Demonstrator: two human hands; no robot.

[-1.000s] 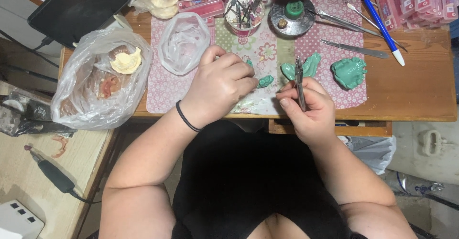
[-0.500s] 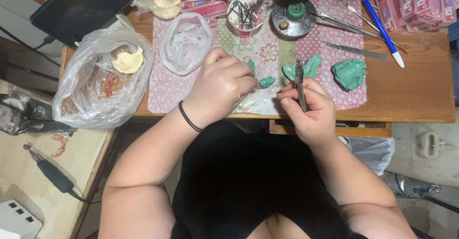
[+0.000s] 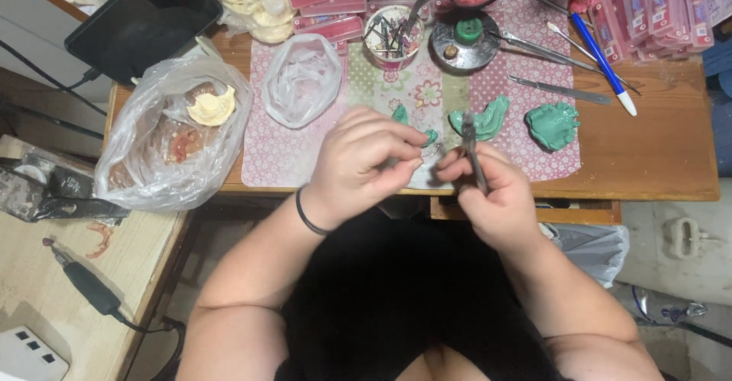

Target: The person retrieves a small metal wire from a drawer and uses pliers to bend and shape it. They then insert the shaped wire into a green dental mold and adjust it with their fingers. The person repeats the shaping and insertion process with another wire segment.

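Over a cluttered wooden desk (image 3: pixel 656 152), the left hand (image 3: pixel 364 160) pinches a small green piece (image 3: pixel 431 136), mostly hidden behind its curled fingers. Just beside it, the right hand (image 3: pixel 488 190) grips a slim dark metal tool (image 3: pixel 471 152), its tip lost between the two hands. Beyond the right hand lie two green dental casts (image 3: pixel 554 124); beyond the left hand, an empty clear bag (image 3: pixel 301 80). The forearms are cut off below.

Most of the small green piece (image 3: pixel 429 136) is hidden behind the left hand (image 3: pixel 364 160); the pliers' tip (image 3: pixel 467 125) is too small to be made out.
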